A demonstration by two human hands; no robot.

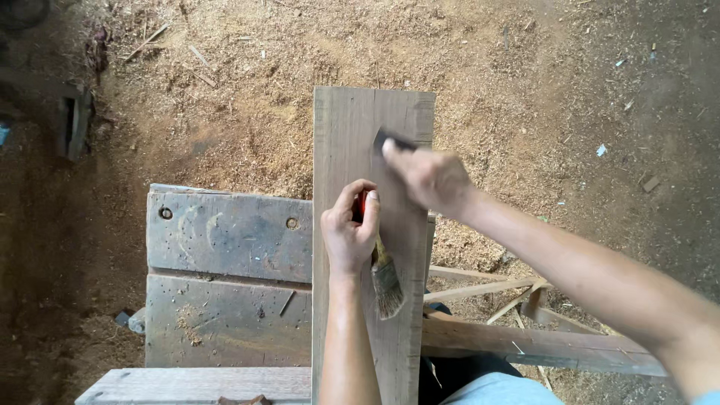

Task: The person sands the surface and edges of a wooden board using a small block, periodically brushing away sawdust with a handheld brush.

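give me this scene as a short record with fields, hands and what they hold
left hand: grips a red-handled paintbrush, bristles toward the person
right hand: presses a small dark pad on the plank
plank: long, grey, lying across the workbench
workbench: worn wooden top with holes
ground: covered in sawdust

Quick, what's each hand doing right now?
Left hand: closed around a red-handled paintbrush, bristles toward the person.
Right hand: pressing a small dark flat piece on the plank; blurred.
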